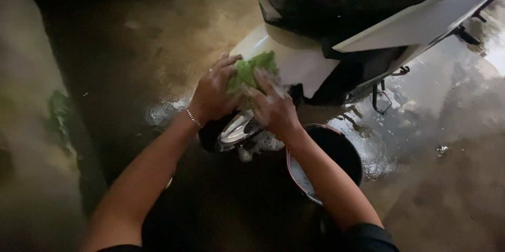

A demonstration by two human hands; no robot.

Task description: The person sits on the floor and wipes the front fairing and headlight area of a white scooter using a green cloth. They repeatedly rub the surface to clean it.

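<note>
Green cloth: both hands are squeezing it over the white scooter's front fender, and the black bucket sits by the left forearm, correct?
Not quite. The head view shows the black bucket under the right forearm. Both the left hand and right hand do grip the green cloth at the white fender.

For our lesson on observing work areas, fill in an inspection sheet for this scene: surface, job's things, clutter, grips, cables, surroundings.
Surface: wet floor, soapy puddles.
Job's things: green sponge against the white scooter; dark bucket under the right forearm.
Clutter: green patch by the left edge, too blurred to tell.
Grips: left hand and right hand, both on the sponge, sudsy.
Cables: nothing seen.
Surroundings: dim, floor glare at right.
</note>
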